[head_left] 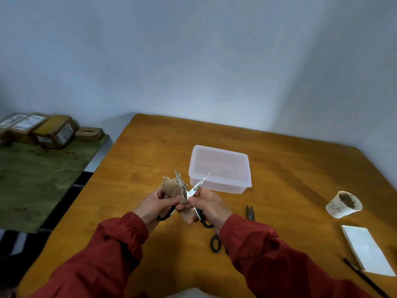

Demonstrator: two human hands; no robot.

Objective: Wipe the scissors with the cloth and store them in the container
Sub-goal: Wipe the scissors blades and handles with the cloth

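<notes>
A pair of black-handled scissors (198, 184) is held spread wide above the wooden table (279, 173), its dirty blades pointing away from me. My left hand (159, 204) grips one handle and a tan cloth (171, 187) that lies against the left blade. My right hand (209, 206) grips the other handle near the pivot. Just beyond the blade tips stands a clear plastic container (220, 168) with its lid on. Part of the cloth hangs between my hands.
A second pair of black-handled scissors (216, 243) and small dark snips (250, 212) lie on the table to my right. Farther right are a paper cup (343, 204) holding brown dirt, a white pad (367, 250) and a black pen (365, 277). Cardboard boxes (53, 131) sit on a green surface at left.
</notes>
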